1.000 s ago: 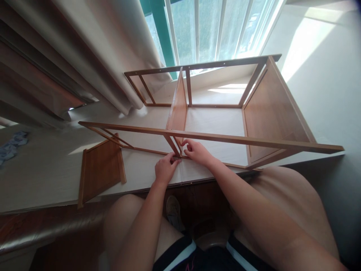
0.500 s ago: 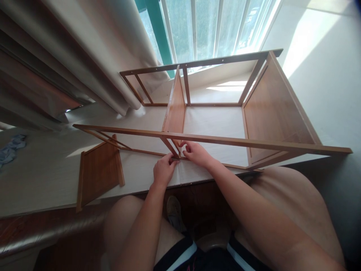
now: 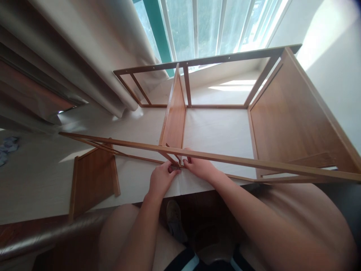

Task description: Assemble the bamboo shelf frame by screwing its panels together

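Note:
A wooden shelf frame lies on its side, its near side frame (image 3: 225,160) leaning in front of the middle panel (image 3: 175,113) and the right end panel (image 3: 299,109). My left hand (image 3: 162,178) is closed on the lower rail of the near side frame, by the foot of a short crossbar. Just right of it, my right hand (image 3: 201,168) reaches under the upper rail with curled fingers at the same joint. Whatever its fingertips pinch is hidden or too small to name. The middle panel's lower corner meets the rail between my hands.
A loose wooden panel (image 3: 94,177) lies to the left on the pale surface (image 3: 135,178). The far side frame (image 3: 208,60) stands by the window (image 3: 208,26). Curtains (image 3: 93,49) hang at the left, near some crumpled cloth (image 3: 8,145). My legs are below the surface's front edge.
The near side frame's right end is lower and nearer to me, and a gap shows beside the right end panel. My right hand has dropped slightly towards the lower rail; my left hand stays there.

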Motion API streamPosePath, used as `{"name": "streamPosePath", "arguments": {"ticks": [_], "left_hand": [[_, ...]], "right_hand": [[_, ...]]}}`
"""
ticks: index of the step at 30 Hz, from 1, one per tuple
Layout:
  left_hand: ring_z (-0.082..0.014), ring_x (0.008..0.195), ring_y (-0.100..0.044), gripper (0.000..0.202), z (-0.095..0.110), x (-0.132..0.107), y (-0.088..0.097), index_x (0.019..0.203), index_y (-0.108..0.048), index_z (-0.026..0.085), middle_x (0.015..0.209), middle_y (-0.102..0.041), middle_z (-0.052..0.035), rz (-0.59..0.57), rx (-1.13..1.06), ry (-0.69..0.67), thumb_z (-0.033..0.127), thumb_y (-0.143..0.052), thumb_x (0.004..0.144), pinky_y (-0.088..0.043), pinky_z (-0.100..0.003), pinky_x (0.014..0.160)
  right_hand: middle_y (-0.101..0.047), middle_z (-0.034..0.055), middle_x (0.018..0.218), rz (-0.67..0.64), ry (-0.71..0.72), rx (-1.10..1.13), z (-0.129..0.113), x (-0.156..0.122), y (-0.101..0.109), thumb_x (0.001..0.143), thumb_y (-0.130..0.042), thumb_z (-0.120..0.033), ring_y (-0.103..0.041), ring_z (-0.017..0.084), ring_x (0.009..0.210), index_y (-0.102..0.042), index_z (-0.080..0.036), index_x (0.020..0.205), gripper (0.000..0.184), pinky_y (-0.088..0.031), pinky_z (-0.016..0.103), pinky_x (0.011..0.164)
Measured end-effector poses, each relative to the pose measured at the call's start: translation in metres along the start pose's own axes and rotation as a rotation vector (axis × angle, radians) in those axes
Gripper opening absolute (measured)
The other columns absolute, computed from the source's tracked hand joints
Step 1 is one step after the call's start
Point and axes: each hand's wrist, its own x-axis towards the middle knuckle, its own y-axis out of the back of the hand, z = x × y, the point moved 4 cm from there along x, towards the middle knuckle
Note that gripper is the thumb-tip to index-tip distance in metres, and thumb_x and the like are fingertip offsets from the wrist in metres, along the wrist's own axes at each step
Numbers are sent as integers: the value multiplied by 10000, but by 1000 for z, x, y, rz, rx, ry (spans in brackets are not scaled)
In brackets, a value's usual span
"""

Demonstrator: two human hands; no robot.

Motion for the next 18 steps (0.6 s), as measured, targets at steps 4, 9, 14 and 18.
{"name": "streamPosePath", "arguments": {"ticks": [4, 9, 14, 18], "left_hand": [[-138, 612, -544, 170, 2, -1, -3, 906, -698, 255, 680, -648, 34, -4, 58, 6, 387, -668, 803, -280, -255, 573], [-156, 668, -597, 171, 7, 0, -2, 885, -708, 239, 704, -676, 14, -40, 66, 29, 385, -642, 828, -347, -258, 606], [-205, 927, -657, 234, 7, 1, -2, 1059, -713, 284, 911, -739, -21, -74, -9, 29, 323, -557, 890, -446, -294, 828], [-234, 1064, -635, 309, -2, 1, -10, 1173, -668, 342, 1122, -719, -3, -90, -65, 48, 352, -576, 878, -463, -337, 922]], "right_hand": [[-690, 19, 836, -53, -48, -44, 1, 2, 2, 900, -527, -395, -615, 181, 746, -584, -235, 1074, 243, -391, 254, 643], [-706, 34, 826, -105, -57, -263, 5, 13, 4, 854, -576, -568, -648, 217, 751, -570, -246, 1090, 400, -358, 263, 599], [-730, 61, 871, -140, 7, -372, 4, 19, 2, 908, -495, -568, -669, 227, 780, -573, -242, 1081, 377, -350, 276, 617], [-737, 46, 884, -156, 55, -365, 7, 20, -3, 928, -466, -547, -675, 222, 780, -570, -264, 1082, 338, -328, 277, 606]]}}
